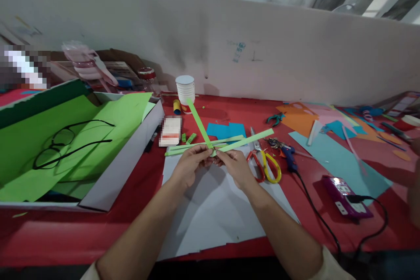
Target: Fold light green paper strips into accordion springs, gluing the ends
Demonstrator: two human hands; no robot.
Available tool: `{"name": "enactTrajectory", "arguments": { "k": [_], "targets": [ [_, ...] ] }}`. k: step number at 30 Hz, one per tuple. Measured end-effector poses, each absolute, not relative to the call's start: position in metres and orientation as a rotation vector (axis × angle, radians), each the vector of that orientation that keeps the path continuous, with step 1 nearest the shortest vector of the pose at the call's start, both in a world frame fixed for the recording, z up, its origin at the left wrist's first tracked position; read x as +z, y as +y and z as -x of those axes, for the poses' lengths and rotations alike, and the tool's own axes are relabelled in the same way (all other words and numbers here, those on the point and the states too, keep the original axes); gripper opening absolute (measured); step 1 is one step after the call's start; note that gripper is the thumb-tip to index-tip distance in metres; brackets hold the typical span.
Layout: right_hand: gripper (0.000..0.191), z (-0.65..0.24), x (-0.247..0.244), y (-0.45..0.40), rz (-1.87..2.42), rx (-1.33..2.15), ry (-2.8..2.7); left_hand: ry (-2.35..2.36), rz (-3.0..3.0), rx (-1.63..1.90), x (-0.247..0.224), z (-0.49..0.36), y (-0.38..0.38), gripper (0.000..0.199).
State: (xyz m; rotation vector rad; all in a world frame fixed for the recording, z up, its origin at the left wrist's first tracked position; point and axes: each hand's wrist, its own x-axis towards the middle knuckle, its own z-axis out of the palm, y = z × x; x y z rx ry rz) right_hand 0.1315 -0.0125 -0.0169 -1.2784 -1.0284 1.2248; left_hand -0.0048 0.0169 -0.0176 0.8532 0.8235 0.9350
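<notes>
Two green paper strips meet at an angle between my hands, above a white sheet [210, 214]. My left hand [192, 162] pinches the joint beside the darker green strip [199, 122], which points up and left. My right hand [234, 164] pinches the same joint by the paler green strip [252, 138], which reaches up and right. More green strips [177, 151] lie just behind my hands. Scissors [264, 159] with red and yellow handles rest right of my right hand. Two small folded green paper pieces [190, 138] sit behind my left hand.
An open box [127, 166] with green paper and eyeglasses [62, 144] stands left. A blue glue gun [289, 157] and a purple power unit [348, 199] with cords lie right. Behind are a white cup [185, 89], blue paper [226, 130], pliers [275, 119] and a low wall [278, 52].
</notes>
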Motion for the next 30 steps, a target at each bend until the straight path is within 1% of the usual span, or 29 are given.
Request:
{"name": "enactTrajectory", "arguments": {
  "k": [5,14,19,25,28,30],
  "targets": [
    [0.024,-0.1306,-0.0152,-0.0132,1.266,1.242,-0.958,0.814,-0.846,0.935,-0.0165,0.0040,0.0167,0.020],
    [0.024,-0.1328,-0.0185,-0.0132,1.330,1.154,-1.038,0.830,-0.911,0.910,-0.0161,0.0061,0.0174,0.019],
    [0.024,-0.1326,-0.0175,-0.0129,1.312,1.195,-0.976,0.835,-0.969,0.954,-0.0150,0.0050,0.0160,0.019],
    [0.022,-0.1351,-0.0154,-0.0119,1.259,1.239,-0.940,0.834,-0.937,0.921,-0.0117,0.0050,0.0138,0.017],
    [0.027,-0.1345,-0.0145,-0.0119,1.210,1.291,-0.877,0.842,-0.852,1.000,-0.0119,0.0013,0.0122,0.016],
    [0.024,-0.1328,-0.0142,-0.0125,1.191,1.288,-0.881,0.844,-0.807,1.078,-0.0130,-0.0026,0.0109,0.017]
  ]
}}
